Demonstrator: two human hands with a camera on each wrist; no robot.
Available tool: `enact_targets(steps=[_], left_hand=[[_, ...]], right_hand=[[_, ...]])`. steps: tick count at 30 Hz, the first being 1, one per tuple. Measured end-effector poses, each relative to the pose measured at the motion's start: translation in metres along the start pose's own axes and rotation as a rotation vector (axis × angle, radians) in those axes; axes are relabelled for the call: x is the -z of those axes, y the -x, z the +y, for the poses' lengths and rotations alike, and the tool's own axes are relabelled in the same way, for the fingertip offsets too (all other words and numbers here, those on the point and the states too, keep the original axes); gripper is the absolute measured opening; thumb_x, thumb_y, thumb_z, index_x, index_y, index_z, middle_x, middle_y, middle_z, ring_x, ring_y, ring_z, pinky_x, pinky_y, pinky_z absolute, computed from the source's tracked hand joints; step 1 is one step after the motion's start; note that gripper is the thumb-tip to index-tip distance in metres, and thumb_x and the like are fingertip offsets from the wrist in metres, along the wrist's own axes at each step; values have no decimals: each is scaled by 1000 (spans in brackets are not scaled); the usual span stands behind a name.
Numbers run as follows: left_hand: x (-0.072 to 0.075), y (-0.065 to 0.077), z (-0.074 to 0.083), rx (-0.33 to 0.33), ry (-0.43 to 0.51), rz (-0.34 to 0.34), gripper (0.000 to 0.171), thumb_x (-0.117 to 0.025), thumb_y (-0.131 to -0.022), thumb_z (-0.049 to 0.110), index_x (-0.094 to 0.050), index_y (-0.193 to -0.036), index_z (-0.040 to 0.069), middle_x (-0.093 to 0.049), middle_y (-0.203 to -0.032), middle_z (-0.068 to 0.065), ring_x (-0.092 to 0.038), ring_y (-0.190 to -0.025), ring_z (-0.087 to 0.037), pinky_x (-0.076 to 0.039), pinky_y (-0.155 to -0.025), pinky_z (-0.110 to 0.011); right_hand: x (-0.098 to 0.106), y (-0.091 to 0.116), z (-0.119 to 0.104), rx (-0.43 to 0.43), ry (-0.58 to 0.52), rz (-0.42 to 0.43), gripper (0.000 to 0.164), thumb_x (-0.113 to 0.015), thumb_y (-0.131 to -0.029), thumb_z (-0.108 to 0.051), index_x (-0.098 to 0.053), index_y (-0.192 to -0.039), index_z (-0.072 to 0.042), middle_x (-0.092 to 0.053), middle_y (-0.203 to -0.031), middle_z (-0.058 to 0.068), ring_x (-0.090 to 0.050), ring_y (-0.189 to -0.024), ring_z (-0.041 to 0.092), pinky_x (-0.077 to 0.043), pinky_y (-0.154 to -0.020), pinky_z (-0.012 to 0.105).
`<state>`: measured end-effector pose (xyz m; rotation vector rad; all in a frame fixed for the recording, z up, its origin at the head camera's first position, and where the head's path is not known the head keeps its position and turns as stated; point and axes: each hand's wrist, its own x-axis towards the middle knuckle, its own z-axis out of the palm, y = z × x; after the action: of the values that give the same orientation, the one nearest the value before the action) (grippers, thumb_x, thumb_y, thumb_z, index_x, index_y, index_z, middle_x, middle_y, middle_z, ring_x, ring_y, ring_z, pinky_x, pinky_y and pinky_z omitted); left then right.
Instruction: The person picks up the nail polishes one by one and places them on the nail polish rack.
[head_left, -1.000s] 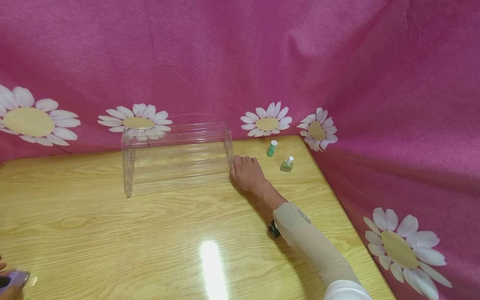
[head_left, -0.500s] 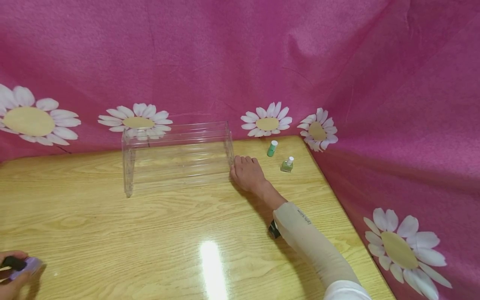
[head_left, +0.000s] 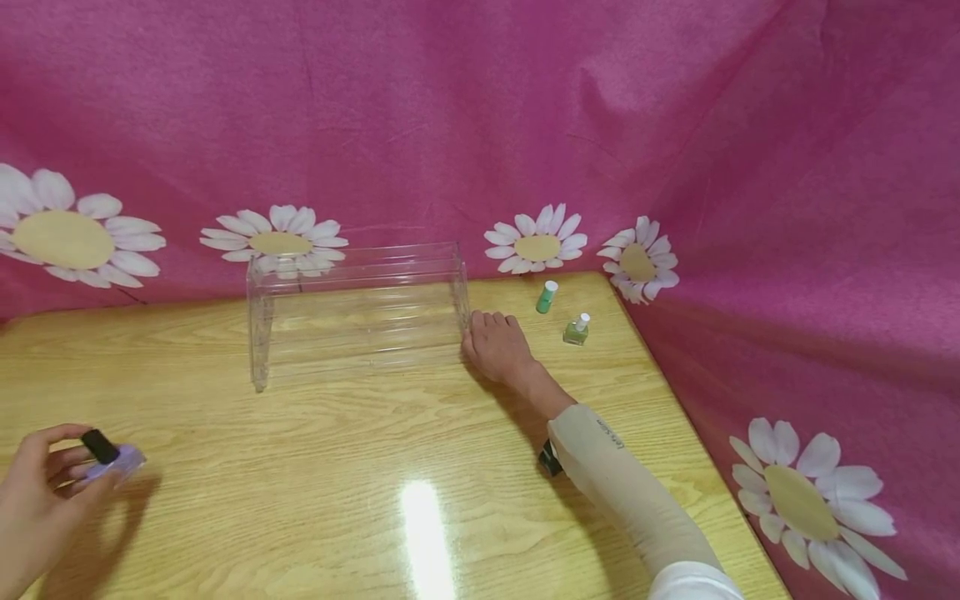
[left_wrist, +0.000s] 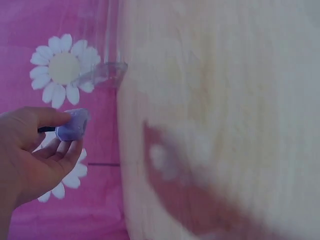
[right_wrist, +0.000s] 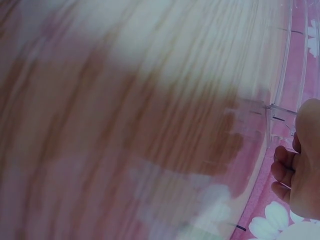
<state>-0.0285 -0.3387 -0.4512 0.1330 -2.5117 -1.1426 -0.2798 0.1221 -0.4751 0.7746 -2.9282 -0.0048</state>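
Purple bottle (head_left: pixel 127 460), just one, in left fingers (head_left: pixel 63 432); green bottles (head_left: pixel 576 334), two.

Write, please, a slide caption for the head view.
Left hand holds a purple, black-capped bottle; right hand rests at one end of a clear rack.

Beige arm sleeve (head_left: pixel 628 482) below a white sleeve (head_left: pixel 693 581)
The beige one fits closely, wrinkles lightly, and carries small dark lettering (head_left: pixel 610 433) near the wrist; the right hand (head_left: pixel 497 346) is bare.
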Motion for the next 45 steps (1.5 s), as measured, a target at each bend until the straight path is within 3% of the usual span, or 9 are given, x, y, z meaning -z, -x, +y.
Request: enact_targets(steps=[2, 5, 9, 13, 17, 23, 33, 38, 45], left_hand=[[-2, -7, 10, -8, -27, -32, 60, -64, -75, -30, -42, -125, -5, -57, -101, 7, -43, -81, 19, -38, -65, -2], [-5, -17, 26, -39, -55, -87, 56, -66, -79, -25, -40, -127, -15, -61, -102, -25, -40, -86, 24, -37, -68, 0], [-13, -31, 38, -98, -15, -129, 54, -65, -81, -22, -42, -130, -14, -57, -110, -40, -38, -93, 25, -37, -73, 1], [-23, -49, 44, -165, 75, -136, 54, -64, -81, -23, -44, -130, -11, -66, -107, 2, -46, -96, 21, -40, -77, -2], [-31, -66, 52, -184, 126, -162, 51, -64, -83, -20, -44, -129, -9, -52, -105, 32, -51, -96, 17, -41, -79, -4], [-39, -91, 64, -135, 201, -187, 47, -63, -87, -14, -45, -129, -3, -56, -101, 27, -55, -94, 10, -43, -77, -6], [-54, -129, 78, -168, 333, -136, 47, -62, -86, -16, -51, -125, 8, -62, -99, 18, -59, -94, 3, -46, -74, -10], [-61, -145, 84, -171, 265, -126, 45, -63, -88, -10, -49, -128, 2, -59, -102, 15, -55, -95, 4, -42, -78, -9], [-64, -163, 87, -230, 169, -125, 48, -61, -88, -10, -44, -133, -7, -60, -109, -11, -52, -91, 5, -39, -76, -10]], right_hand=[[0, 0, 0, 4, -4, 0, 27, -35, -105, -26, -47, -98, -3, -55, -86, 10, -57, -88, 31, -44, -79, 43], [1, -1, 0, 4, -5, -8, 28, -35, -105, -26, -47, -99, -3, -55, -87, 10, -57, -89, 31, -44, -80, 42], [1, -1, -1, 2, -9, -29, 28, -33, -105, -27, -47, -100, -2, -55, -88, 10, -57, -91, 31, -44, -81, 43], [0, -3, 0, -10, -18, -58, 29, -31, -106, -28, -46, -102, -3, -56, -91, 10, -56, -94, 31, -43, -83, 43], [0, -3, 1, -17, -17, -64, 29, -31, -106, -29, -45, -101, -4, -55, -91, 10, -56, -95, 31, -43, -83, 43], [1, -2, 0, -19, -29, -44, 28, -33, -105, -28, -46, -99, -4, -55, -89, 9, -57, -93, 31, -44, -82, 43], [2, -1, 0, -21, -25, -39, 28, -32, -105, -28, -45, -99, -4, -55, -88, 9, -57, -91, 31, -44, -81, 43], [3, -1, 0, -17, -28, -41, 28, -33, -105, -28, -46, -99, -4, -55, -88, 9, -56, -90, 30, -44, -81, 43], [2, 0, 0, -8, -30, -4, 28, -33, -105, -28, -47, -99, -4, -54, -88, 9, -56, -90, 31, -43, -79, 42]])
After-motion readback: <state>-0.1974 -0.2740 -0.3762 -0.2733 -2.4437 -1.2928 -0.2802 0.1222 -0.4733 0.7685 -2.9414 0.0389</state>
